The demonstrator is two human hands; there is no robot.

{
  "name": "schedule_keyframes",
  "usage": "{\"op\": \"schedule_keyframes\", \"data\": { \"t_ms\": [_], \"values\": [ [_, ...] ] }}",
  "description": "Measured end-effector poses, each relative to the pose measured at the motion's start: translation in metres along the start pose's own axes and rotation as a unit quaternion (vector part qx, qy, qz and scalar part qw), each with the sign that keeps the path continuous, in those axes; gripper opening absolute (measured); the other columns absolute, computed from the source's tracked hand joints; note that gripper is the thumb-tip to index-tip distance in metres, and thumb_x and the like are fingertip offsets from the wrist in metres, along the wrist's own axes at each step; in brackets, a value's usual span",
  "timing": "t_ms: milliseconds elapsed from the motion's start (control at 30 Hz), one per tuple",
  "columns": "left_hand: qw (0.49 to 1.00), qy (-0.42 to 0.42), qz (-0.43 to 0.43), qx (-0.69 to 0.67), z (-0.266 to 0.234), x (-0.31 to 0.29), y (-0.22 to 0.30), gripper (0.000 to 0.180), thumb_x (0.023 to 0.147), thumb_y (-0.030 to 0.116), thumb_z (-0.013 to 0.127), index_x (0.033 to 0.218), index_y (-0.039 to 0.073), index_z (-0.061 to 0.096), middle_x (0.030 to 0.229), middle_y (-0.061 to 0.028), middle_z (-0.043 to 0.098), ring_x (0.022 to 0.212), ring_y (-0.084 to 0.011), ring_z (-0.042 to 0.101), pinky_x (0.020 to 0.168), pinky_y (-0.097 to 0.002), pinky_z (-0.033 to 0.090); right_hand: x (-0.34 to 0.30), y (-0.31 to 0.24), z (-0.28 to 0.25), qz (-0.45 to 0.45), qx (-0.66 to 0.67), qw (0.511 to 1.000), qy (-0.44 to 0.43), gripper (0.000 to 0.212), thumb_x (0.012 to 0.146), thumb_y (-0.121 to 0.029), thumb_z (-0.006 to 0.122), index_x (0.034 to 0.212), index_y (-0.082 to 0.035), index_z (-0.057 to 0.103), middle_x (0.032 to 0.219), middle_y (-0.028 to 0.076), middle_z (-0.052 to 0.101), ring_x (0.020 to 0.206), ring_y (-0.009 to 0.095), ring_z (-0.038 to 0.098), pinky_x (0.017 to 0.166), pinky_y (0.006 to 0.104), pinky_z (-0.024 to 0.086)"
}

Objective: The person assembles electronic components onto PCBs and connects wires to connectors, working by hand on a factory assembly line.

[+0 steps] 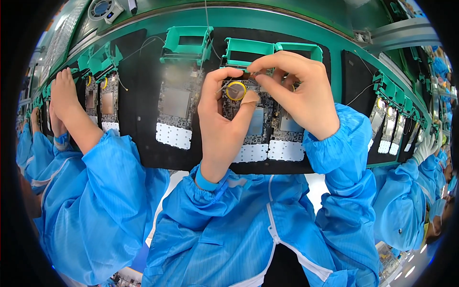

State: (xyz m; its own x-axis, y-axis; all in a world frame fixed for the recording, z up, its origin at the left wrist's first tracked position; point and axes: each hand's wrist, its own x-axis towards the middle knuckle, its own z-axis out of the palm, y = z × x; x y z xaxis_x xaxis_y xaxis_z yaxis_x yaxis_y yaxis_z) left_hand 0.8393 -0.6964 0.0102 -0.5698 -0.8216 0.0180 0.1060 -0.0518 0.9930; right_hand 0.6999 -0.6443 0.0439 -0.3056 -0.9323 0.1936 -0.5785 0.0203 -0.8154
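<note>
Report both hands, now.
Left hand: curled about the yellow-rimmed disc; whether it grips anything can't be told.
Right hand: pinched closed; anything held is too small to tell.

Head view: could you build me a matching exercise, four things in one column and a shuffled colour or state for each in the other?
Things:
1. Left hand
2. Right hand
3. Round disc
4. Perforated plate

Descriptions:
A. White
B. Thumb and forefinger tips close together
C. Yellow-rimmed
D. Blue band at its wrist

Pairs: 1-D, 2-B, 3-C, 4-A
</note>
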Motion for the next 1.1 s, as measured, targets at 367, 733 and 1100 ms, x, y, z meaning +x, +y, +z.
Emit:
{"op": "schedule_keyframes", "data": {
  "t_ms": [367,733,1100],
  "values": [
    [0.999,0.026,-0.028,-0.018,0.0045,-0.0026,0.0016,0.035,0.085,-0.001,0.055,0.116,0.006,0.041,0.095,-0.0059,0.056,0.082,-0.0063,0.050,0.068,-0.0191,0.039,-0.0005,-0.0041,-0.0027,-0.096,-0.065,0.993,-0.029,0.015,0.077,0.001,0.063,0.090,-0.004,0.066,0.079,0.007,0.062,0.061,0.015,0.057,0.050,0.0243,0.044],
    [0.992,0.058,-0.008,-0.113,0.0063,-0.0004,0.0012,0.022,0.089,-0.003,0.044,0.109,0.004,0.041,0.086,-0.0044,0.054,0.077,-0.0055,0.048,0.065,-0.0190,0.037,-0.0028,-0.0015,-0.0004,-0.126,-0.075,0.989,-0.025,0.015,0.076,0.004,0.061,0.089,-0.004,0.066,0.077,0.008,0.062,0.060,0.016,0.057,0.051,0.0256,0.044],
    [0.998,0.054,-0.001,-0.035,0.0094,0.0022,-0.0032,0.024,0.084,0.003,0.058,0.099,0.005,0.041,0.076,-0.0004,0.048,0.065,-0.0025,0.043,0.052,-0.0175,0.033,-0.0002,-0.0033,-0.0038,-0.043,-0.048,0.997,-0.039,0.012,0.077,-0.001,0.062,0.087,-0.003,0.067,0.075,0.004,0.062,0.058,0.009,0.049,0.050,0.0209,0.038]
  ]
}}
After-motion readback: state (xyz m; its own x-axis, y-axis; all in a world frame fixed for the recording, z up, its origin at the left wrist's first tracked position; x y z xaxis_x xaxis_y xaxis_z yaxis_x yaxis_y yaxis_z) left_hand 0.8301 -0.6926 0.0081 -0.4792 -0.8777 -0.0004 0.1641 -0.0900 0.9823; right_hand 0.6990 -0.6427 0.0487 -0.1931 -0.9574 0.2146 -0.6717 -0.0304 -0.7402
